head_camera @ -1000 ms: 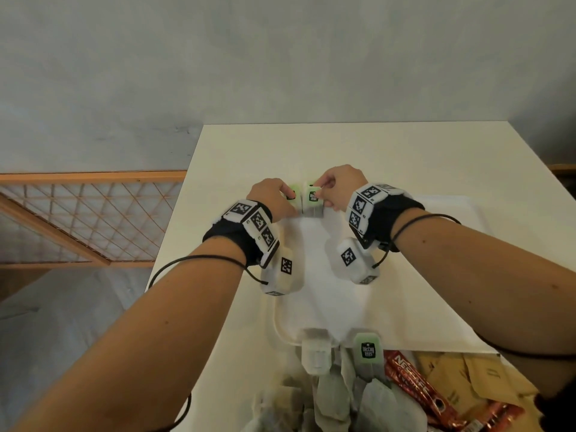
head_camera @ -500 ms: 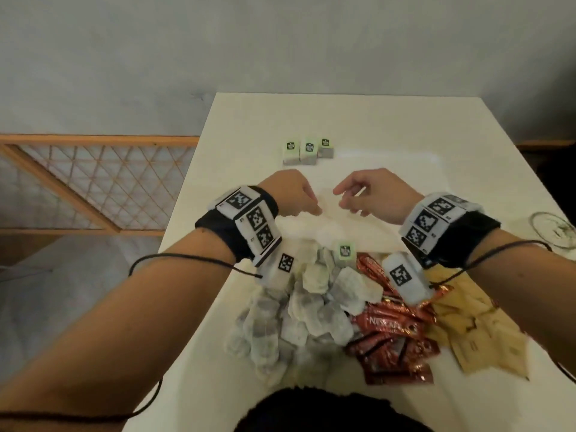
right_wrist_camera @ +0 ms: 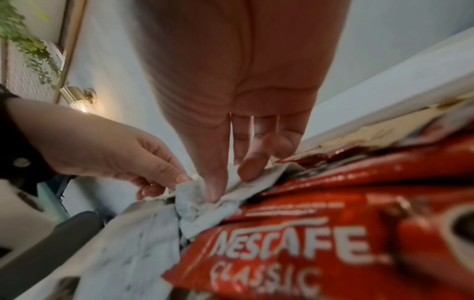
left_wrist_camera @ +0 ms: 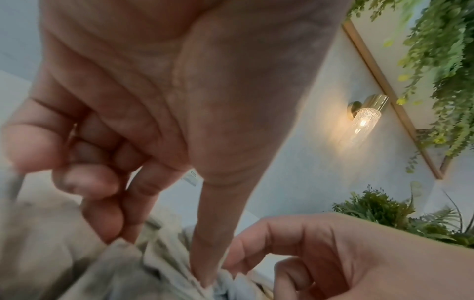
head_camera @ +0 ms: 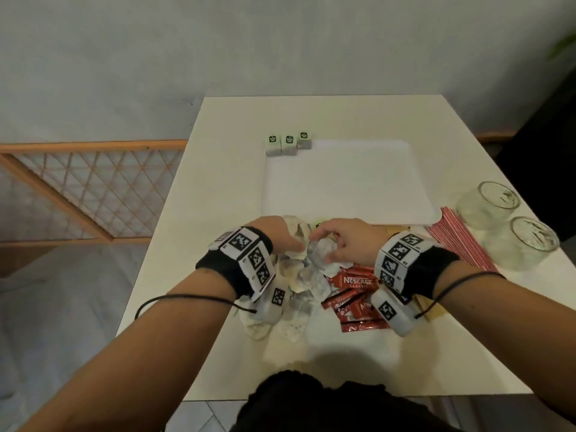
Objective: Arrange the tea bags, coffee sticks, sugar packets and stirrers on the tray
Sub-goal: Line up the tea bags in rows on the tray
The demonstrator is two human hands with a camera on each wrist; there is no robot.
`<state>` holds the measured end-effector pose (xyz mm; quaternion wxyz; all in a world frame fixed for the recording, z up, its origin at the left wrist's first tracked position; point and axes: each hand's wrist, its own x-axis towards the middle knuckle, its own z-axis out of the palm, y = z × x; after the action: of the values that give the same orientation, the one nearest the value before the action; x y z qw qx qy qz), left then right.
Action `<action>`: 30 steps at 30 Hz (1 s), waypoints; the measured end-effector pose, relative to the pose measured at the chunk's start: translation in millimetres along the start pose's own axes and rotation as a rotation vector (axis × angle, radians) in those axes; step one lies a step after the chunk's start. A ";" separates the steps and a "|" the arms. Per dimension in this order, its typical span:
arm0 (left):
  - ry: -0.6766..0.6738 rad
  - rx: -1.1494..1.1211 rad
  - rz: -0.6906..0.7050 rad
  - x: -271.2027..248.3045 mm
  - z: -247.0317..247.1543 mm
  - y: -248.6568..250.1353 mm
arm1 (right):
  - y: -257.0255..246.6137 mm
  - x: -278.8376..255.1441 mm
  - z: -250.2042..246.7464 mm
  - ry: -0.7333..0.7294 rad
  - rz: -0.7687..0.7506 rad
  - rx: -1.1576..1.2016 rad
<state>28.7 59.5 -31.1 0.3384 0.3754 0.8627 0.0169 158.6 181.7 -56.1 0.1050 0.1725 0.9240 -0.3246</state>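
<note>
A white tray (head_camera: pixel 343 182) lies mid-table with three green-tagged tea bags (head_camera: pixel 288 144) in a row at its far left corner. Nearer me is a loose pile of tea bags (head_camera: pixel 299 282), with red coffee sticks (head_camera: pixel 355 294) to its right. Both hands are down on the pile. My right hand (head_camera: pixel 318 244) pinches a crumpled tea bag (right_wrist_camera: pixel 195 205) between thumb and finger. My left hand (head_camera: pixel 297 246) has its fingers curled and its thumb on the same cluster (left_wrist_camera: pixel 159 259). Brown sugar packets (head_camera: pixel 396 227) peek out behind my right wrist. Red striped stirrers (head_camera: pixel 458 241) lie to the right.
Two glass jars (head_camera: pixel 498 226) stand near the table's right edge beside the stirrers. A wooden lattice rail (head_camera: pixel 78 188) runs past the table's left edge. Most of the tray floor is bare.
Both hands left the three tea bags at the tray's far left corner and drew back toward me. They now sit on the tea bag pile, fingers closing on a bag.
</note>
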 end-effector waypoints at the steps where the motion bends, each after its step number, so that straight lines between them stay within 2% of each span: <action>1: -0.002 -0.024 0.011 -1.2 1.7 2.9 | 0.3 0.5 2.9 0.008 -0.003 -0.046; 3: -0.025 -0.061 -0.001 -1.6 7.7 3.3 | 2.1 2.8 7.9 0.016 0.002 -0.110; 8: 0.023 -0.169 -0.051 4.2 19.6 -4.1 | 1.0 -0.9 9.0 0.053 0.071 -0.121; 12: 0.131 -0.189 -0.021 -0.7 20.4 -3.1 | 7.2 -6.2 7.2 0.083 0.057 -0.026; 22: 0.358 -0.202 0.292 -15.4 -15.4 -7.4 | 2.9 -18.1 -31.3 0.174 -0.065 0.255; 26: 0.397 -0.240 0.350 -12.9 -21.5 -3.7 | -3.9 -13.8 -45.7 0.228 -0.089 0.295; 30: 0.480 -0.298 0.314 -7.8 -28.7 -5.6 | -6.9 -12.2 -55.8 0.258 -0.095 0.234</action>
<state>11.9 56.8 -6.0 0.1701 0.4357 0.8373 0.2831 162.5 209.1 -5.7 -0.0505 0.1797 0.8930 -0.4096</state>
